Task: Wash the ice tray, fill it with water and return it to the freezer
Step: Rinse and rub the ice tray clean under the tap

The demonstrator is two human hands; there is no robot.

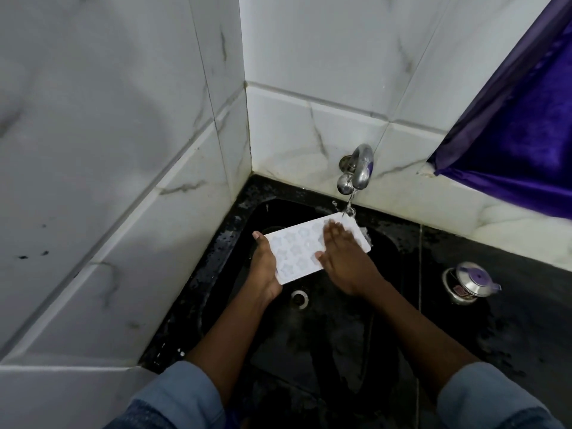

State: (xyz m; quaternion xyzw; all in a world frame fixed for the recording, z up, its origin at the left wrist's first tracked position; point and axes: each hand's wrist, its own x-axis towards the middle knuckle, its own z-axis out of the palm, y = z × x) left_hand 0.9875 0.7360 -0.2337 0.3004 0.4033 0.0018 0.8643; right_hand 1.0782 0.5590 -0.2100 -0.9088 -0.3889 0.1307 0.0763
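Over black sink [382, 274], L hand [264, 270] gripped end of white star-mould ice tray [297, 252]; R hand [343, 258] lay flat, fingers straight, on it under running tap [361, 167].

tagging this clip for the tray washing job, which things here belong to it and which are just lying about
Part of the job: ice tray, gripped by the left hand, with the flat right hand on it; running tap; black sink.

Lying about: steel pot with its lid, on the counter; purple curtain.
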